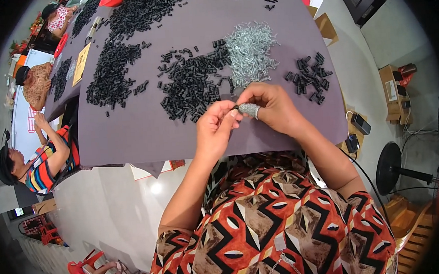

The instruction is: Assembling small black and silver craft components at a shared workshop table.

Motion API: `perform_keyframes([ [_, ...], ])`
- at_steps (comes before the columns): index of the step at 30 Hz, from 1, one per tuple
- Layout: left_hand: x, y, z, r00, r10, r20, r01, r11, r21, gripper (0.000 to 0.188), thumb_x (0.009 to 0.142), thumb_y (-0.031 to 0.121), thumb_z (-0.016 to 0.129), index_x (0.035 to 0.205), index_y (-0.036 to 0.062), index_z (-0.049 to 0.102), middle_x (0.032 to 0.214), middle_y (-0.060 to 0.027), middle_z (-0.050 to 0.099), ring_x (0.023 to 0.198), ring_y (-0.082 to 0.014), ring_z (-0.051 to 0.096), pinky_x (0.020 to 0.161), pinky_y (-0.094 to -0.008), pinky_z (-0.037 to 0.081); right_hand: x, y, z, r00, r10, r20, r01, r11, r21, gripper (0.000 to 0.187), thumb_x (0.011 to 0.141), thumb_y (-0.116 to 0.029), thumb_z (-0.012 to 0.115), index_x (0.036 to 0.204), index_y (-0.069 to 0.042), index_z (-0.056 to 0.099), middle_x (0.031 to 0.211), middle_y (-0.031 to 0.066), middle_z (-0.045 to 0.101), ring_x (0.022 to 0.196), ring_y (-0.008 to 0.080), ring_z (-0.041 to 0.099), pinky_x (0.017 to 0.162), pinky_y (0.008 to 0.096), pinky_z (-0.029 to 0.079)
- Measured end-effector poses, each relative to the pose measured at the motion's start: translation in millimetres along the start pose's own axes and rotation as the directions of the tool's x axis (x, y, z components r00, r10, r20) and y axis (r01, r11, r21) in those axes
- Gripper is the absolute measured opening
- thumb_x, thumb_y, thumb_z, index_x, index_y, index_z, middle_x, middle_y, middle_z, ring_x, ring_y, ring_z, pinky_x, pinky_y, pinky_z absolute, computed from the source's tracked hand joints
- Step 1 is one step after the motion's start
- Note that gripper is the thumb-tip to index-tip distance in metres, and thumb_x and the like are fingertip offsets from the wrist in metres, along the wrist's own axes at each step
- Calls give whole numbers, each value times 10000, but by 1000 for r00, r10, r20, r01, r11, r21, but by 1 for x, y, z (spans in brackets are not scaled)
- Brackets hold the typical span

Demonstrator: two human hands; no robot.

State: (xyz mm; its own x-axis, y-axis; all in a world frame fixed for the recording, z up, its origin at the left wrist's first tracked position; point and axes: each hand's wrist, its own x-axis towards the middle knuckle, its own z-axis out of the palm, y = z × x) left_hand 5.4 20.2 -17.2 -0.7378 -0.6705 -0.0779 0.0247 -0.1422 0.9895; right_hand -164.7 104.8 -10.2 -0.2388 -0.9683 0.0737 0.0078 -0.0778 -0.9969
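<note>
My left hand (pixel 218 126) and right hand (pixel 273 106) meet fingertip to fingertip, pinching one small black piece (pixel 236 107) between them; my right forefinger wears a grey wrap (pixel 250 110). Just beyond my fingers lies a black pile (pixel 191 83), a clear pile (pixel 250 52) past it, and a small black heap (pixel 310 77) to the right, all on the grey table (pixel 128 127).

Bare table (pixel 129 132) L of hands; black-part pile (pixel 191 86) blocks ahead.
</note>
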Motion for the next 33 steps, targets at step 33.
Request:
perform_keyframes([
  [33, -3, 2, -23, 997, -10, -71, 1, 992, -128, 124, 979, 68, 601, 1083, 7, 627, 897, -68, 713, 716, -81, 615, 678, -223, 498, 119, -26, 36, 969, 40, 244, 236, 143, -961, 150, 796, -66, 610, 906, -44, 709, 957, 157, 685, 929, 332, 689, 771, 432, 563],
])
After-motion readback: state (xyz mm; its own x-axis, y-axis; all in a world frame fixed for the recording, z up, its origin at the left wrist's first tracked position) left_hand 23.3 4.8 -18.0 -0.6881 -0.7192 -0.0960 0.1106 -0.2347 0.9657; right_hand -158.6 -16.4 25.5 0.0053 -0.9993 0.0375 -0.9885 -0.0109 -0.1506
